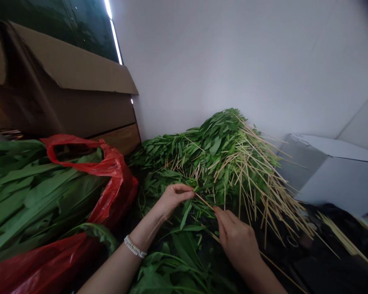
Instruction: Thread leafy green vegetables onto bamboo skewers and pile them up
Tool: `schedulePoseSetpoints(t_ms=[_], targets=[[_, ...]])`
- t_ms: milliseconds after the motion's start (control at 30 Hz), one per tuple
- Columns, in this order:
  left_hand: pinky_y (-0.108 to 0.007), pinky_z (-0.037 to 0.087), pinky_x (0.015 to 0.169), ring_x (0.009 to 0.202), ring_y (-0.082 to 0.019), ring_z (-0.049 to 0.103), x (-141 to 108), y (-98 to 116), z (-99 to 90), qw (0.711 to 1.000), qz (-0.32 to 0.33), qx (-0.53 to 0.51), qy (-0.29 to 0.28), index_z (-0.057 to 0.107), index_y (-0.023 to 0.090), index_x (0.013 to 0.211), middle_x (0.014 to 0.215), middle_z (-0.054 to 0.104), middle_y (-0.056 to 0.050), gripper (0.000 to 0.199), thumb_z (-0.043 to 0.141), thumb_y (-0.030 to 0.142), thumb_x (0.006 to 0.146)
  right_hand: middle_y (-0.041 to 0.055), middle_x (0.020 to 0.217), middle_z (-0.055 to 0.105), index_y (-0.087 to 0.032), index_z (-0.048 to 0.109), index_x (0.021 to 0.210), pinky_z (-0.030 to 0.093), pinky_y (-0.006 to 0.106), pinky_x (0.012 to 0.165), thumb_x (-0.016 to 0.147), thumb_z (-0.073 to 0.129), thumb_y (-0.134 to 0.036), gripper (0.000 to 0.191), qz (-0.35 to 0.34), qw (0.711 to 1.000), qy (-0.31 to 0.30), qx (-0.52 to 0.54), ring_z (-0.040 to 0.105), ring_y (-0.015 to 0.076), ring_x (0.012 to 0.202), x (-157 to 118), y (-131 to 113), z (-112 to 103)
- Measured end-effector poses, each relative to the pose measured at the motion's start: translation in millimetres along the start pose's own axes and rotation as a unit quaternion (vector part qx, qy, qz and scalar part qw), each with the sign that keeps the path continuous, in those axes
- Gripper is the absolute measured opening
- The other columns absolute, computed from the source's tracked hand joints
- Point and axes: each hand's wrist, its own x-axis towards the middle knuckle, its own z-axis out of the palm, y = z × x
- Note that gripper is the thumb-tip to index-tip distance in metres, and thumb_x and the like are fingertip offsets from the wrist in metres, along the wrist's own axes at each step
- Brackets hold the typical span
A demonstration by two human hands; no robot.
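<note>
A big heap of green leaves threaded on thin pale sticks [230, 163] rises against the white wall. My left hand [171, 198], with a bead bracelet on the wrist, pinches a green leaf [186, 212] at the heap's near edge. My right hand [237, 239] grips one thin wooden stick [204, 201] whose tip reaches to the left fingers and the leaf. More loose leaves [171, 265] lie below both hands.
A red plastic bag [110, 183] filled with long green leaves sits at the left. Behind it stands a brown cardboard box [64, 90]. A white box [334, 171] is at the right, with more sticks [340, 237] on a dark surface.
</note>
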Motion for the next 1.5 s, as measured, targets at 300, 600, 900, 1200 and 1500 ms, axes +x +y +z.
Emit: schedulePoseSetpoints(t_ms=[300, 600, 900, 1200, 1500], targets=[[-0.023, 0.047, 0.072, 0.068, -0.012, 0.064, -1.3, 1.0, -1.4, 0.998, -0.036, -0.034, -0.045, 0.073, 0.014, 0.077, 0.072, 0.072, -0.002, 0.032, 0.088, 0.027, 0.052, 0.0034, 0.078, 0.064, -0.014, 0.062, 0.110, 0.045, 0.023, 0.058, 0.098, 0.034, -0.020, 0.031, 0.002, 1.000, 0.005, 0.027, 0.064, 0.0131, 0.065, -2.6, -1.9, 2.4], [-0.023, 0.047, 0.070, 0.064, -0.011, 0.063, -4.3, 0.5, 2.6, 0.996, -0.058, -0.038, -0.057, 0.072, 0.012, 0.072, 0.068, 0.071, -0.002, 0.032, 0.089, 0.029, 0.049, 0.0057, 0.076, 0.065, -0.011, 0.063, 0.107, 0.047, 0.021, 0.063, 0.097, 0.032, -0.018, 0.033, -0.001, 0.999, 0.014, 0.043, 0.065, 0.0133, 0.069, -4.1, -5.7, 4.2], [-0.025, 0.048, 0.071, 0.065, -0.013, 0.063, -7.4, -5.9, 8.7, 0.993, -0.026, 0.035, -0.108, 0.074, 0.014, 0.072, 0.070, 0.072, -0.003, 0.026, 0.085, 0.030, 0.055, 0.0052, 0.076, 0.064, -0.014, 0.061, 0.109, 0.049, 0.021, 0.063, 0.097, 0.031, -0.017, 0.033, 0.013, 0.998, -0.008, 0.059, 0.064, 0.0128, 0.067, -5.5, -10.2, 7.3], [-0.030, 0.048, 0.081, 0.086, -0.020, 0.066, -3.8, -8.1, 8.4, 0.970, 0.093, 0.193, -0.116, 0.072, 0.016, 0.099, 0.092, 0.074, -0.008, 0.029, 0.062, 0.037, 0.082, 0.0050, 0.078, 0.066, -0.013, 0.061, 0.103, 0.045, 0.021, 0.061, 0.097, 0.032, -0.016, 0.030, 0.017, 0.998, 0.051, -0.014, 0.066, 0.0132, 0.070, 3.6, 2.4, -3.5], [-0.034, 0.042, 0.083, 0.090, -0.024, 0.058, 4.0, -34.3, -6.8, 0.754, 0.209, 0.617, -0.079, 0.071, 0.020, 0.102, 0.092, 0.070, -0.009, 0.024, 0.058, 0.016, 0.083, 0.0053, 0.082, 0.069, -0.014, 0.062, 0.103, 0.046, 0.020, 0.063, 0.097, 0.034, -0.019, 0.029, 0.036, 0.997, 0.064, -0.023, 0.067, 0.0125, 0.070, 5.8, 6.7, -6.0]])
